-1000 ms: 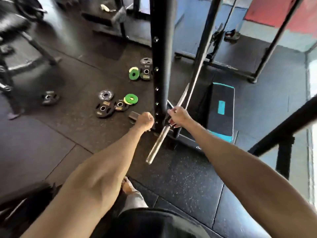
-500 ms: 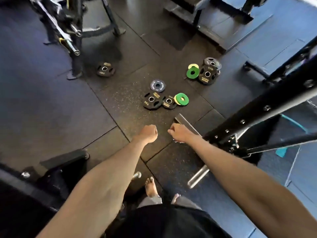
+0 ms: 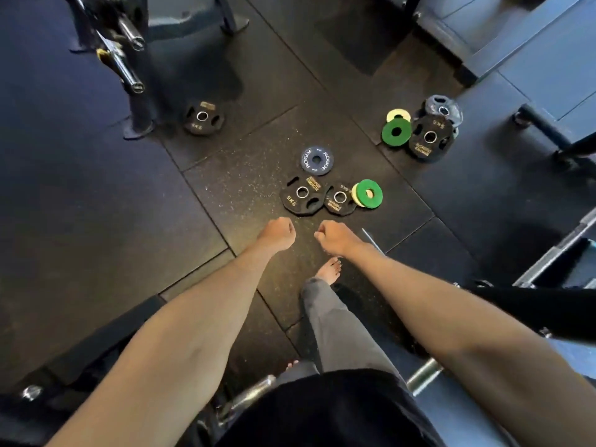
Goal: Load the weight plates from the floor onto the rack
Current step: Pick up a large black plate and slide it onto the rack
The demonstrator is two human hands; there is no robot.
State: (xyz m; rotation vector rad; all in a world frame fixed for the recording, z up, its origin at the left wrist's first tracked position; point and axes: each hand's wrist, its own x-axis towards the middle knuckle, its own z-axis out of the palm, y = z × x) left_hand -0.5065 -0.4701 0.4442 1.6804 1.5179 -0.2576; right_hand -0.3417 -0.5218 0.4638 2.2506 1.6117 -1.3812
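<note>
Several weight plates lie on the dark rubber floor. Just ahead of my hands sit a blue Rogue plate (image 3: 317,160), a black 5 kg plate (image 3: 302,195), a smaller black plate (image 3: 339,199) and a green plate (image 3: 369,193) over a pale one. A second pile at right has a green plate (image 3: 396,132) and a black plate (image 3: 429,139). One black plate (image 3: 202,118) lies alone near the rack (image 3: 129,53) at upper left. My left hand (image 3: 277,233) and right hand (image 3: 335,237) hover above the floor as empty fists.
The rack's chrome pegs (image 3: 130,74) stick out at upper left over its foot (image 3: 138,127). A platform (image 3: 532,43) fills the upper right. A black frame beam (image 3: 554,250) crosses at right. A chrome bar (image 3: 422,375) and my bare foot (image 3: 329,271) lie below my arms.
My view swung away from the black upright and the bar toward the floor plates. Both fists stayed closed and moved closer to the plates; I stepped forward.
</note>
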